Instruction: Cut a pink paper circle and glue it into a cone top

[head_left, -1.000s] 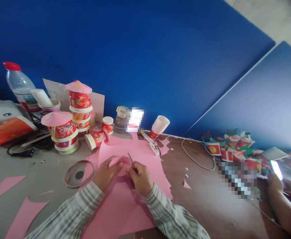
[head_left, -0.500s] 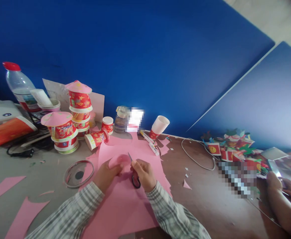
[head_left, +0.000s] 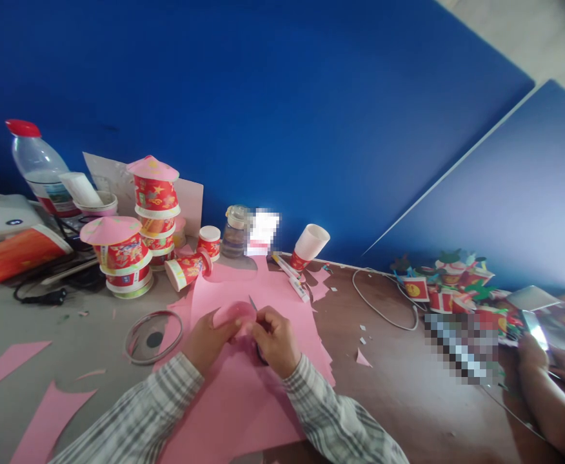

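Between my hands is a small curved piece of pink paper (head_left: 234, 312). My left hand (head_left: 209, 340) is closed on its left side, thumb on top. My right hand (head_left: 277, 338) is closed around a pair of scissors (head_left: 252, 303), whose blade tip points up and away past the fingers; the handles are mostly hidden under the palm. The right thumb and fingertips meet close to the paper's right edge; whether they pinch it I cannot make out. Under both hands lie large pink paper sheets (head_left: 244, 412).
Paper-cup towers with pink cone roofs (head_left: 154, 169) stand at the back left, near a water bottle (head_left: 40, 164). A tape ring (head_left: 132, 348) lies by my left forearm. White cups (head_left: 312, 241) stand behind the sheets. At far right a person's hands (head_left: 534, 354) hold a phone.
My right hand has turned and moved slightly left, towards the pink paper piece. The scissors' handle loop that showed below it is now mostly covered. My left hand stays nearly still.
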`<move>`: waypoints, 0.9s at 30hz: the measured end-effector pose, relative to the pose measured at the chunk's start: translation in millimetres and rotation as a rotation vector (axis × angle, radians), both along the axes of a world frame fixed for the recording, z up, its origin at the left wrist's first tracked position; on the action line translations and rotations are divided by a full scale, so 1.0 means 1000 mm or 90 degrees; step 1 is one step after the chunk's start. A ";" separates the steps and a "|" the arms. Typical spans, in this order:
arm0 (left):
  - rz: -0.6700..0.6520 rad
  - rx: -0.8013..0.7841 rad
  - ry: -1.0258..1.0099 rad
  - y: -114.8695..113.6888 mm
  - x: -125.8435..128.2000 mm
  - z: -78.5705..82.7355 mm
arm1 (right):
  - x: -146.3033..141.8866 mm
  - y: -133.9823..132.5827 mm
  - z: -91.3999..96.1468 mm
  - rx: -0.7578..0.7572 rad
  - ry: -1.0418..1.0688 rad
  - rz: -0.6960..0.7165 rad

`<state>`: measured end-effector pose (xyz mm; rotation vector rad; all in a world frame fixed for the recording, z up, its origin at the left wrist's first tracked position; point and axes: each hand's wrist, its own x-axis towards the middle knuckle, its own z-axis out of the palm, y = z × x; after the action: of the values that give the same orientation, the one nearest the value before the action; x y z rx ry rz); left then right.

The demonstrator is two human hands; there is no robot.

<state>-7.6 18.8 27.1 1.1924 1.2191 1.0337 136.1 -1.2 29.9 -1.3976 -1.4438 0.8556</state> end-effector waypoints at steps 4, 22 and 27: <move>-0.042 0.030 -0.009 -0.002 0.003 0.002 | -0.001 0.001 -0.005 0.000 -0.038 -0.010; -0.026 0.045 0.027 -0.008 0.006 0.008 | 0.000 0.001 -0.007 0.041 -0.102 -0.016; -0.013 0.042 0.040 -0.007 0.006 0.008 | 0.001 -0.001 0.001 0.050 -0.090 0.000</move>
<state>-2.0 12.2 34.9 1.2943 1.2271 1.0355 136.6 -2.0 30.7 -1.4219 -1.5676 0.7037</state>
